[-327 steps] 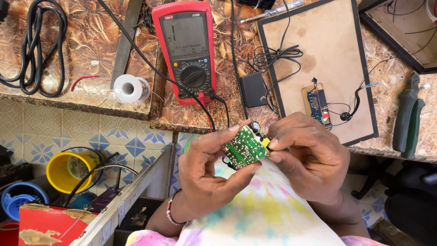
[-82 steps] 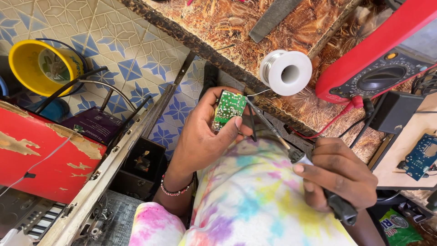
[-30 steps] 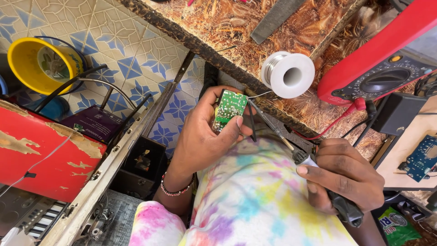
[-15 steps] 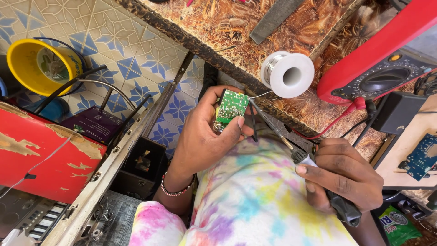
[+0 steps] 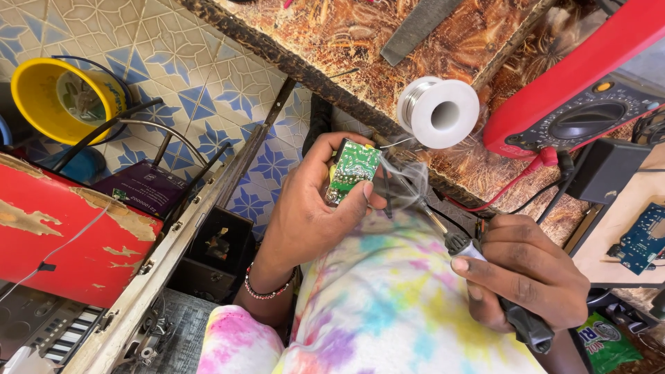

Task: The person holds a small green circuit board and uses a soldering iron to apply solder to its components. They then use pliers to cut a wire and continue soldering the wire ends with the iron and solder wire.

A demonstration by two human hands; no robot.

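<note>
Flat purple package [image 5: 145, 192] on the floor at left, crumpled green packet [image 5: 604, 342] at bottom right, red meter's screen out of view.

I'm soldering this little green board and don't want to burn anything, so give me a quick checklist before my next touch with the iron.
1. Green circuit board gripped firmly in left hand: ok.
2. Soldering iron held by its handle in right hand: ok.
3. Iron hot, smoke rising at the board: ok.
4. Fingertips clear of the tip: cannot tell.
5. Solder spool within reach on the bench: ok.
</note>
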